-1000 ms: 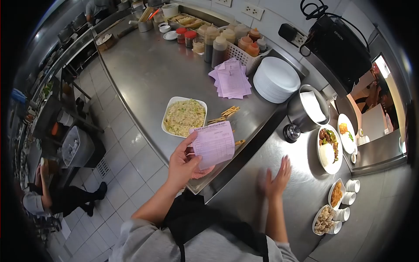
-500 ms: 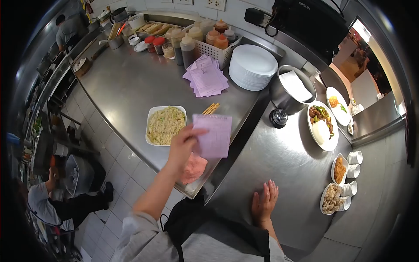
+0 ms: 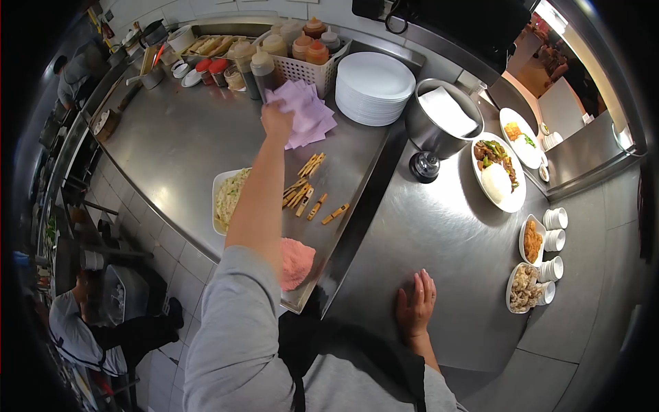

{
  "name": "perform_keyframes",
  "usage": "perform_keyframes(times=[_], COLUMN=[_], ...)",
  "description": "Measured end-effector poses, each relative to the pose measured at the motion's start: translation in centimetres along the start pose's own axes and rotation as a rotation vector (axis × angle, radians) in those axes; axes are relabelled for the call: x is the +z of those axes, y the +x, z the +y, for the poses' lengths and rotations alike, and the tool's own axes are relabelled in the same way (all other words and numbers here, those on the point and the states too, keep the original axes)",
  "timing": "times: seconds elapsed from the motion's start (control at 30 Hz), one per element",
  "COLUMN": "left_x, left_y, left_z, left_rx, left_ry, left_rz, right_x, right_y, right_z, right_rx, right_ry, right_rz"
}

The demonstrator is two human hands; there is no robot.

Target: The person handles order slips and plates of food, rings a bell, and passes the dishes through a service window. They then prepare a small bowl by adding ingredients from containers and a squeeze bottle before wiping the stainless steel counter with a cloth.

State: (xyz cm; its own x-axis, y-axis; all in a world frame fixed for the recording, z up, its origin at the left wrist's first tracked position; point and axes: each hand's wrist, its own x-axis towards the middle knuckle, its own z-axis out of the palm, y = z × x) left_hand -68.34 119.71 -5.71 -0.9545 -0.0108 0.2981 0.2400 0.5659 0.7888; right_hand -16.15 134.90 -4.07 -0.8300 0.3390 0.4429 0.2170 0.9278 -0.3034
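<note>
My left hand (image 3: pixel 277 121) is stretched out to the fanned pile of purple order slips (image 3: pixel 312 123). Its fingers are closed on the upper left edge of a slip (image 3: pixel 295 103) lying over the pile, and the fingertips are partly hidden. My right hand (image 3: pixel 416 306) lies flat on the steel counter (image 3: pixel 384 275), fingers stretched, holding nothing. Several wooden clothespins (image 3: pixel 317 206) are scattered on the prep table beside my left forearm. Partly covered by that arm is a white bowl of fried rice (image 3: pixel 229 199). A pink cloth (image 3: pixel 296 264) sits at the table's near corner.
Squeeze bottles in a white basket (image 3: pixel 302 69), stacked white plates (image 3: pixel 374 89) and a metal pot (image 3: pixel 446 113) stand at the back. A call bell (image 3: pixel 424 166) and filled dishes (image 3: pixel 500 172) are on the right counter. Two people work at left.
My left hand has carried the purple slip forward and left to the pile, uncovering the clothespins. My right hand stays flat on the counter. The whole view has shifted slightly.
</note>
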Motion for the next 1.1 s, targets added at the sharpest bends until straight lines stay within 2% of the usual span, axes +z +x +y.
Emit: perform_keyframes(times=[0.07,0.17,0.27,0.33,0.4,0.47,0.57,0.67,0.87,1.0,1.1], left_x=[-0.7,-1.8,-8.8,-15.0,-20.6,-23.7,-25.6,-24.5,-23.3,-24.6,-22.9], left_y=[-1.1,-2.6,-6.4,-9.7,-14.0,-17.8,-21.2,-22.8,-23.6,-25.9,-28.3], left_z=[0.4,2.0,2.9,1.1,-1.7,-5.7,-3.8,-3.5,-2.5,1.5,3.6], left_rx=[-0.033,-0.063,0.268,0.372,0.250,-0.137,-0.830,-0.793,-0.673,-0.664,-0.624], left_ry=[0.106,0.144,0.092,0.087,0.285,0.504,-0.460,-0.822,-0.761,-0.679,-0.634], left_rz=[-0.153,-0.051,0.090,0.116,0.204,0.048,-0.392,-0.376,-0.280,-0.407,-0.650], right_x=[0.1,0.0,0.2,0.1,0.0,-0.2,-0.2,-0.3,-1.4,-3.8,-5.7], right_y=[0.1,0.1,0.3,0.2,0.3,0.4,0.5,0.2,-0.6,-3.5,-6.1], right_z=[0.0,-0.1,-0.1,-0.1,-0.2,-0.6,-0.8,-0.9,-0.4,0.7,2.3], right_rx=[-0.004,-0.033,-0.082,-0.107,-0.127,-0.134,-0.153,-0.143,-0.077,0.036,0.103], right_ry=[-0.012,-0.025,-0.007,0.016,0.041,0.062,0.069,0.076,0.124,0.084,0.025], right_rz=[-0.006,-0.015,-0.011,-0.016,-0.025,-0.041,-0.043,-0.036,0.069,0.193,0.232])
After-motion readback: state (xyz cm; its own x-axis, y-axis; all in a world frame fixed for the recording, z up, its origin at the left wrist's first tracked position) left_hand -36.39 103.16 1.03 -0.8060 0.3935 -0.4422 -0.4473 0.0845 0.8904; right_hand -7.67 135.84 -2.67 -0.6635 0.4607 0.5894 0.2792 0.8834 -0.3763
